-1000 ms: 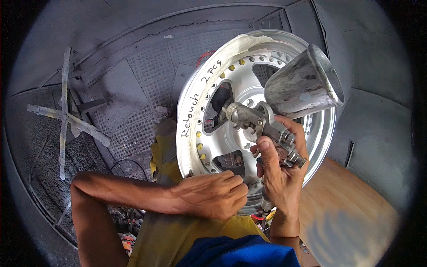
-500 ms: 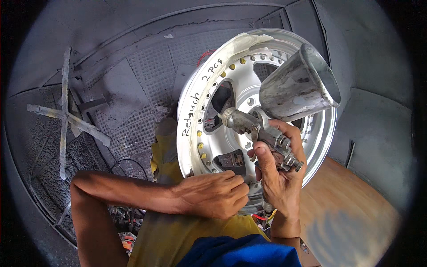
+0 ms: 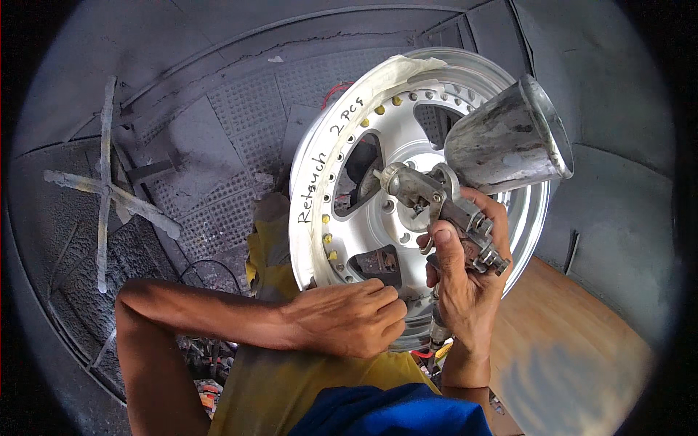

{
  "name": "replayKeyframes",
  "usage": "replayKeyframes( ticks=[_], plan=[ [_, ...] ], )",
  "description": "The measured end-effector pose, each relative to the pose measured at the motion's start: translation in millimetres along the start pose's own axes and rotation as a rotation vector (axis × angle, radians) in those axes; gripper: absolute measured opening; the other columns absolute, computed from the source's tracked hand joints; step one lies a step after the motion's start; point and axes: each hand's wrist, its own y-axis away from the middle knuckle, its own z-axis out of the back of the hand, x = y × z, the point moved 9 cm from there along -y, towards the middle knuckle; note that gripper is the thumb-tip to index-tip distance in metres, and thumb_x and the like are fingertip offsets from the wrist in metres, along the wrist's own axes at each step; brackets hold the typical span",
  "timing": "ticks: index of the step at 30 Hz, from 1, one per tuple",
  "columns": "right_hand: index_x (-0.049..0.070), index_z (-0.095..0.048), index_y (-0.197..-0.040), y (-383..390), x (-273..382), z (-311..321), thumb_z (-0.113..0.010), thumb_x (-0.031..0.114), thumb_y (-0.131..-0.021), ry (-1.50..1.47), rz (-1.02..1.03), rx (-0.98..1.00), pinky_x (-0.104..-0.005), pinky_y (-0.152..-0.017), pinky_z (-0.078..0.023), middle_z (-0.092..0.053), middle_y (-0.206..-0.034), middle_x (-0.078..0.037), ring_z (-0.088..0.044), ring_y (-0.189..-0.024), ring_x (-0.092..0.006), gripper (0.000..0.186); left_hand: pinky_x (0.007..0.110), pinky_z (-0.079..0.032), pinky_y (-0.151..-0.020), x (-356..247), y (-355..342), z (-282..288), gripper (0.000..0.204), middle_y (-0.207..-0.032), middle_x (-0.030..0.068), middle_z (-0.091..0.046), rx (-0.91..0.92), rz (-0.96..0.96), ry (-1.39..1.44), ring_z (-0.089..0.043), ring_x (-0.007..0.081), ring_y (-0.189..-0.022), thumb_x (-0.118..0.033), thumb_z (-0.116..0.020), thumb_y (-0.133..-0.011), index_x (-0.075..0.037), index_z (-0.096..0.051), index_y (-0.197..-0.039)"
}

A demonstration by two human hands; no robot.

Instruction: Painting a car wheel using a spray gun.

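A silver wheel rim [image 3: 411, 142] leans in front of me, its spokes facing up. Cream masking tape [image 3: 311, 192] with black handwriting covers the left part of its lip. At the near lower edge my left hand [image 3: 349, 317] is curled closed against the rim; its fingertips are hidden. My right hand [image 3: 469, 283] grips a metal spray gun [image 3: 443, 207] over the rim's right half. The gun's nozzle points left across the spokes. Its dull grey paint cup [image 3: 502, 138] sticks out to the upper right, and its open mouth shows.
A paint-crusted cross-shaped stand [image 3: 107, 190] is at the left. Perforated grey mats [image 3: 247, 120] cover the floor behind the rim. Grey booth walls [image 3: 618, 211] rise on the right, above a brown wooden board [image 3: 574, 327]. Yellow cloth [image 3: 283, 389] covers my lap.
My right hand has shifted the spray gun slightly to the right, uncovering more of the rim's hub. The left hand and the rim have stayed in place.
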Motion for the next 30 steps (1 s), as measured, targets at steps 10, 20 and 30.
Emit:
replayKeyframes(
  ticks=[10, 20, 30],
  plan=[
    [-0.002, -0.059, -0.13, 26, 14, 14, -0.074, 0.015, -0.1, -0.107, 0.073, -0.029, -0.0205, -0.069, -0.045, -0.066, -0.096, -0.003, -0.056, -0.081, -0.0059, 0.037, 0.034, -0.05, -0.069, 10, 0, 1, 0.017, -0.077, 0.0059, -0.053, -0.039, 0.049, -0.002, -0.058, 0.0205, -0.077, -0.019, -0.069, -0.078, -0.005, -0.059, -0.077],
    [-0.006, -0.057, -0.127, 112, -1, 51, -0.076, 0.016, -0.098, -0.204, 0.274, -0.024, -0.029, -0.081, -0.053, -0.069, -0.101, -0.012, -0.069, -0.09, -0.0162, 0.041, 0.045, -0.057, -0.075, -39, -8, -56, 0.03, -0.097, 0.0161, -0.068, -0.208, 0.26, 0.824, -0.07, 0.0347, -0.082, -0.019, -0.078, -0.093, 0.002, -0.069, -0.11],
    [-0.004, -0.058, -0.128, 162, -28, 55, -0.079, 0.015, -0.096, -0.321, 0.331, 0.092, -0.0308, -0.082, -0.054, -0.073, -0.099, -0.013, -0.068, -0.09, -0.0154, 0.043, 0.036, -0.058, -0.078, -60, 25, -134, 0.039, -0.096, 0.0105, -0.075, -0.305, 0.515, 0.933, -0.075, 0.0206, -0.088, -0.01, -0.078, -0.095, -0.001, -0.061, -0.129]
  ],
)
